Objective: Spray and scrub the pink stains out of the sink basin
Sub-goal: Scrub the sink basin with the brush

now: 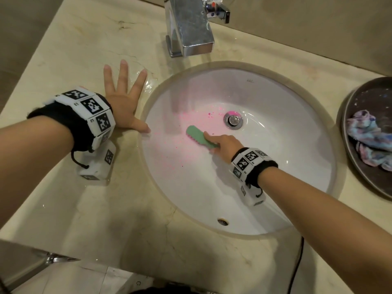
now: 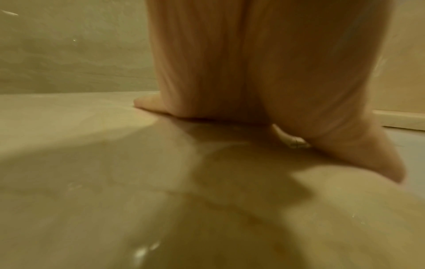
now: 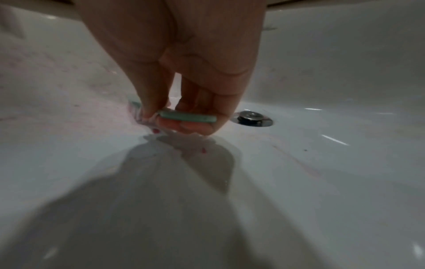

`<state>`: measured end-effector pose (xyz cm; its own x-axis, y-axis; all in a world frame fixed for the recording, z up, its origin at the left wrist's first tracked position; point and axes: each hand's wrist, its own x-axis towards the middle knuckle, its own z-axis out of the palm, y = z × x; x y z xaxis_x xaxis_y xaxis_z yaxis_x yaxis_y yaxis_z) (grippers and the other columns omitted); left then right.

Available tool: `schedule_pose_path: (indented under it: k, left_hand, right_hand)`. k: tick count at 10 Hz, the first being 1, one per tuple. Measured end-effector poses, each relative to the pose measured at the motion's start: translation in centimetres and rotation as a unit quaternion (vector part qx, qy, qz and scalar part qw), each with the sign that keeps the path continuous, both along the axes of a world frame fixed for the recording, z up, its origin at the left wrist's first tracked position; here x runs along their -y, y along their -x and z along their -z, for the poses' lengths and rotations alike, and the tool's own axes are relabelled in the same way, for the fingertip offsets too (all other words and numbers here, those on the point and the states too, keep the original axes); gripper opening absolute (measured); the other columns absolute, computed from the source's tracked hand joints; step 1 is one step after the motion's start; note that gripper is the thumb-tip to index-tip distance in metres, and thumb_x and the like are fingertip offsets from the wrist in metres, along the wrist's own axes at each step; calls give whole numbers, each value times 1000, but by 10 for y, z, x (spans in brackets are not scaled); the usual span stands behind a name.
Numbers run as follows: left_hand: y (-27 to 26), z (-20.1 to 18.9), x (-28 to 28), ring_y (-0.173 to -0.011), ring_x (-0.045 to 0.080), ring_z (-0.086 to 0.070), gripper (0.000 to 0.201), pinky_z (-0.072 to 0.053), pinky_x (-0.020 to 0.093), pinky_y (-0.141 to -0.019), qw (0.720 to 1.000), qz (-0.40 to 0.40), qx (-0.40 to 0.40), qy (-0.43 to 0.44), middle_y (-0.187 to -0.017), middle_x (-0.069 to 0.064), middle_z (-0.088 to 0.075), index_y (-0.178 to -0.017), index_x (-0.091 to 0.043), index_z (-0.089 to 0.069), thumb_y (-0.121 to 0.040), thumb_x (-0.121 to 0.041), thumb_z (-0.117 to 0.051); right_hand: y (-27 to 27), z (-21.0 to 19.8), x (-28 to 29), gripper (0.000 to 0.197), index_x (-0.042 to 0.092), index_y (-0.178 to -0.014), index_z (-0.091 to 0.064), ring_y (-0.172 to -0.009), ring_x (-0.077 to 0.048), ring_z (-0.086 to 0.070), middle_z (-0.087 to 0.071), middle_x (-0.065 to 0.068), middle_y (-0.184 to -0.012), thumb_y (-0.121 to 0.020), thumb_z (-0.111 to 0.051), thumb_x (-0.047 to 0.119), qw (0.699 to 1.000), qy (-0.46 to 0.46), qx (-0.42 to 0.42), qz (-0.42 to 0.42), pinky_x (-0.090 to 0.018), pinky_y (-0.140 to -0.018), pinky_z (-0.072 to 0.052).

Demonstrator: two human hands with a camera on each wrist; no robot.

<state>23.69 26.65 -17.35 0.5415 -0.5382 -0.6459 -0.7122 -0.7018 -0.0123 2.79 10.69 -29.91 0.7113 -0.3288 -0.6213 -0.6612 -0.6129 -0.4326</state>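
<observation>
A white oval sink basin (image 1: 275,166) is set in a beige marble counter. Pink stains (image 1: 191,122) spread over its left slope, with a pink patch at the chrome drain (image 1: 233,120). My right hand (image 1: 222,143) grips a green scrub brush (image 1: 198,136), bristles down on the stained slope left of the drain. In the right wrist view the fingers (image 3: 184,125) pinch the brush (image 3: 188,116) against the wet basin (image 3: 322,182), the drain (image 3: 251,118) just beyond. My left hand (image 1: 125,102) lies flat with spread fingers on the counter at the basin's left rim; its palm (image 2: 241,72) presses the counter.
A chrome faucet (image 1: 188,28) stands behind the basin. A dark round tray (image 1: 360,166) holding a crumpled blue-purple cloth (image 1: 369,143) sits at the right. The overflow hole (image 1: 223,222) is on the basin's near wall. The counter (image 1: 84,209) is wet near my left fingers.
</observation>
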Motion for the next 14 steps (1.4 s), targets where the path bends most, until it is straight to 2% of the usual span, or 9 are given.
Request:
schedule_pose_path:
  k: [2, 4, 5, 7, 9, 10, 11, 13, 14]
  left_hand:
    - [-2, 2, -1, -135, 42, 30, 128, -2, 69, -103, 1000, -1, -3, 3, -146, 8, 41, -143, -32, 29, -69, -54, -73]
    - [-2, 3, -1, -135, 42, 30, 128, -2, 68, -103, 1000, -1, -1, 4, -147, 8, 40, -143, -32, 28, -68, -55, -74]
    - [-2, 2, 0, -135, 42, 29, 128, 0, 68, -103, 1000, 1, 4, 0, -147, 9, 40, -143, -31, 28, -68, -56, -73]
    - [-1, 2, 0, -136, 42, 29, 128, 0, 67, -104, 1000, 2, 6, -1, -147, 9, 40, -143, -31, 28, -68, -56, -73]
    - [-2, 2, 0, -135, 43, 29, 129, 0, 67, -103, 1000, 4, 6, -3, -147, 10, 40, -143, -31, 29, -68, -56, -73]
    - [-2, 2, 0, -135, 42, 30, 129, 0, 68, -103, 1000, 1, 4, -4, -146, 9, 41, -142, -32, 30, -68, -56, -73]
    - [-1, 2, 1, -135, 41, 30, 130, 1, 67, -103, 1000, 0, 5, -8, -146, 9, 41, -142, -32, 30, -68, -56, -73]
    - [-2, 2, 0, -135, 42, 29, 129, 2, 67, -103, 1000, 2, 4, -1, -146, 10, 40, -143, -31, 29, -68, -55, -74]
    - [-2, 2, 0, -135, 42, 29, 129, 1, 68, -103, 1000, 1, 4, -1, -146, 9, 40, -143, -32, 29, -68, -55, -74]
  right_hand:
    - [23, -5, 15, 51, 35, -142, -34, -106, -27, -57, -62, -8, -121, -95, -49, 20, 999, -4, -34, -34, -31, -94, -43]
    - [11, -4, 28, 53, 36, -141, -35, -105, -29, -57, -58, -12, -124, -94, -49, 17, 997, 54, -32, 44, -30, -91, -43]
    - [-1, 1, 13, 49, 35, -142, -35, -97, -27, -58, -62, -11, -118, -96, -47, 21, 999, 13, -6, 30, -32, -88, -44]
    - [24, -1, 21, 51, 38, -139, -38, -106, -28, -58, -63, -8, -120, -93, -52, 21, 999, 16, -35, -14, -32, -94, -43]
    - [16, -3, 44, 46, 36, -136, -43, -102, -31, -59, -61, -14, -118, -94, -50, 21, 995, 81, -36, 54, -33, -89, -46]
    - [-4, 2, 27, 43, 36, -139, -39, -99, -28, -59, -58, -10, -124, -98, -44, 25, 998, 18, -9, 67, -36, -93, -48]
    - [-5, 1, 13, 45, 37, -141, -35, -90, -24, -59, -65, -6, -114, -98, -42, 25, 1000, -1, -17, 11, -34, -87, -48]
    - [21, -7, 42, 44, 38, -136, -43, -105, -28, -59, -61, -7, -122, -95, -49, 27, 996, 54, -50, 39, -28, -89, -43]
    - [10, -9, 52, 38, 32, -135, -47, -106, -32, -58, -59, -12, -123, -97, -47, 29, 994, 87, -35, 63, -32, -91, -46]
